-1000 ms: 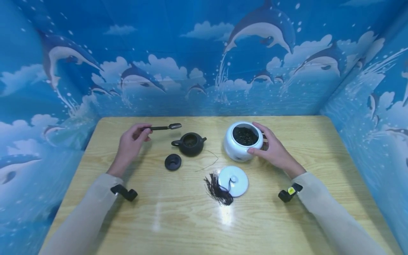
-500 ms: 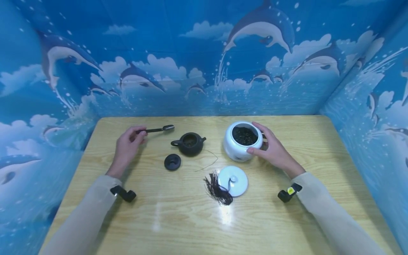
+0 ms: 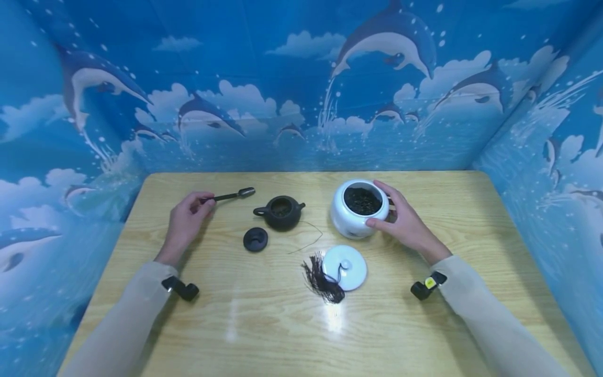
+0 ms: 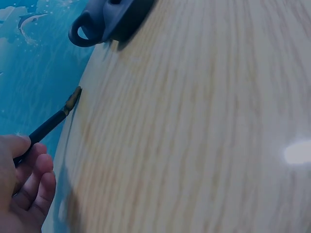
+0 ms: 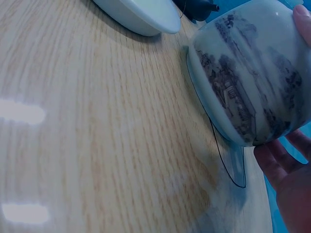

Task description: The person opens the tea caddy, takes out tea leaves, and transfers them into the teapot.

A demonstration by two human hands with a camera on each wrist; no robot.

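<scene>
My left hand (image 3: 186,220) pinches the dark handle of a tea scoop (image 3: 246,192) near its end. The scoop's metal bowl points right, toward the back of the table; in the left wrist view its tip (image 4: 75,94) shows beyond the thumb and fingers. My right hand (image 3: 405,222) grips the right side of a white porcelain jar (image 3: 348,226), thumb at the front and fingers behind. Dark tea leaves (image 3: 363,200) fill the jar up to near its mouth. Right of the scoop stands a small dark teapot (image 3: 282,219), uncovered, with some leaf inside.
The round teapot lid (image 3: 255,239) lies in front of the teapot's handle. A white jar lid (image 3: 352,275) with a dark tassel (image 3: 324,280) lies in front of the jar. A thin cord (image 3: 313,242) trails from the teapot. Dolphin-print cloth (image 3: 301,131) borders the wooden table (image 3: 264,324).
My left hand has drawn the tea scoop left and slightly toward me, away from above the teapot's handle side. The right hand and the jar have stayed in place.
</scene>
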